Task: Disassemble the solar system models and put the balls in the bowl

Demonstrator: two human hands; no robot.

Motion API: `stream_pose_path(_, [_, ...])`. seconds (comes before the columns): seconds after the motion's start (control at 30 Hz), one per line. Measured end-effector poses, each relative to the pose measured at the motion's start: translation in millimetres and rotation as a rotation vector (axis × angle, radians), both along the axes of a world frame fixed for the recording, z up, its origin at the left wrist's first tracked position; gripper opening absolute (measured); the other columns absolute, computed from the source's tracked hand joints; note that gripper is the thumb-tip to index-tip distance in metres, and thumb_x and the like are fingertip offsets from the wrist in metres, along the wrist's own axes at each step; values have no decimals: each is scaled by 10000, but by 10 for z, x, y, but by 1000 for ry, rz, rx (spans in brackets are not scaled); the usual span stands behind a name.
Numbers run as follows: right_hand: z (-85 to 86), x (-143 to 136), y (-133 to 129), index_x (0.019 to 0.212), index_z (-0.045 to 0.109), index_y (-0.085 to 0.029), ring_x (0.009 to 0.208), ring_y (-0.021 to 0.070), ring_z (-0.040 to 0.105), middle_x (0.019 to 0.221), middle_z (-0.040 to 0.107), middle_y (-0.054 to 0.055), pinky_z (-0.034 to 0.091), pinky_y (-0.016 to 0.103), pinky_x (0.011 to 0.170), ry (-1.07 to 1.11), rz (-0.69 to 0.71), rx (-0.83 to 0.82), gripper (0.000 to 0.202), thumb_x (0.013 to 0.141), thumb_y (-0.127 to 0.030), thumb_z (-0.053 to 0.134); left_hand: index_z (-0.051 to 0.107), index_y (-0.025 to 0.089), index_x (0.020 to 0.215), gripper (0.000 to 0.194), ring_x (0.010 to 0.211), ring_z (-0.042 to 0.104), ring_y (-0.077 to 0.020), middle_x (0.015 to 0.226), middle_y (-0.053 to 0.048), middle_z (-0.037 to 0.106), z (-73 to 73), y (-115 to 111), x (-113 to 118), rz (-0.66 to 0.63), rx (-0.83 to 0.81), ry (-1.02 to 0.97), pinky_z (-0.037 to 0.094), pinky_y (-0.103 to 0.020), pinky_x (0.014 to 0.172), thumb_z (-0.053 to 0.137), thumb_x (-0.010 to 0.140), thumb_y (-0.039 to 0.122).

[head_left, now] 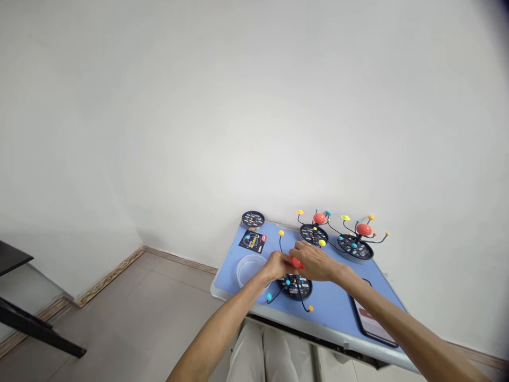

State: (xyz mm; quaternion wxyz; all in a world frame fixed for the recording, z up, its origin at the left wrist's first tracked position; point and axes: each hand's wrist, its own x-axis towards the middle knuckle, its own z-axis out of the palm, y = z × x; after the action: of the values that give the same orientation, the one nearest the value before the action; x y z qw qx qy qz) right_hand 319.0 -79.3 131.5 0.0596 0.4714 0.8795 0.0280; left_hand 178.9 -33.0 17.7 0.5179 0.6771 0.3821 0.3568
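Observation:
Both my hands meet over a round black base [299,291] near the table's front edge. My left hand [277,265] has its fingers pressed together at the left side of a red ball [297,262]. Around the ball's right side and top curls my right hand [314,260]. The ball sits above the base, among curved black arms. Those arms carry small balls: an orange one [310,308] at the front, a teal one [269,296] at front left, and a yellow-orange one [281,233] behind. My fingers hide part of the red ball and the model's centre.
Two similar models with red balls [319,218] [363,229] stand at the back right. A round black base [253,218] is at the back left corner, by a dark printed card [253,241]. A clear bowl [242,271] is left, a phone [374,321] right.

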Motion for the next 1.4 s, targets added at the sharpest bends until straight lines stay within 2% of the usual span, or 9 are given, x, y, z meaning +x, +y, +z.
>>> stream_pose_path(0.2, [35,11,51,938,628,-167,913,229,556,991,592,115,372,284,707,3,34,-67,140,798,-167,629,771,123,694,116,642,597,-152,636,6,695,16,-13,3,2,4,-8,451,-257,636,724,590,145])
stream_pose_path(0.4, [141,8,49,976,630,-164,908,234,558,972,607,107,378,292,728,-54,57,-123,203,808,-258,695,736,122,626,59,617,587,-143,592,17,671,52,-27,23,-10,2,-24,441,-248,624,745,583,161])
stream_pose_path(0.53, [135,22,86,965,625,-159,902,223,557,965,605,105,383,284,714,-37,82,-143,194,813,-263,687,742,126,624,49,639,608,-152,605,10,685,58,-40,12,-10,-1,-31,455,-252,641,740,591,162])
stream_pose_path(0.63, [99,30,108,942,624,-156,919,218,548,980,604,112,390,284,725,-26,119,-140,133,811,-171,645,770,135,682,103,677,639,-173,681,-15,733,36,-41,10,-7,-13,-27,479,-262,652,744,585,161])
stream_pose_path(0.73, [88,23,97,943,621,-149,940,220,540,1006,603,122,392,284,722,-46,155,-121,173,783,-82,612,780,139,705,126,705,656,-186,712,-27,750,12,-33,19,8,-18,-18,494,-270,667,738,586,153])
stream_pose_path(0.9, [108,24,32,966,628,-161,915,216,563,965,626,107,395,291,733,-53,165,-89,133,836,-138,611,781,129,706,124,714,660,-190,705,-24,748,22,-31,9,-2,-13,-4,494,-270,676,746,593,163])
stream_pose_path(1.03, [96,46,2,937,630,-190,873,212,567,904,632,76,374,286,679,-42,138,-84,116,832,-141,633,781,126,701,132,695,649,-182,679,-10,735,46,-35,-3,2,-5,13,479,-265,662,752,573,141])
stream_pose_path(1.23, [119,35,-29,930,617,-186,885,198,528,914,620,65,365,274,678,41,252,-116,330,742,67,520,777,116,686,132,644,622,-168,606,9,692,20,-25,-4,43,4,54,451,-261,622,774,560,156])
stream_pose_path(1.4, [111,47,-50,823,603,-185,874,190,509,869,606,59,381,280,712,129,259,-132,304,719,74,482,772,122,673,112,656,629,-174,600,12,682,-7,-34,-16,42,14,64,448,-255,612,769,576,177])
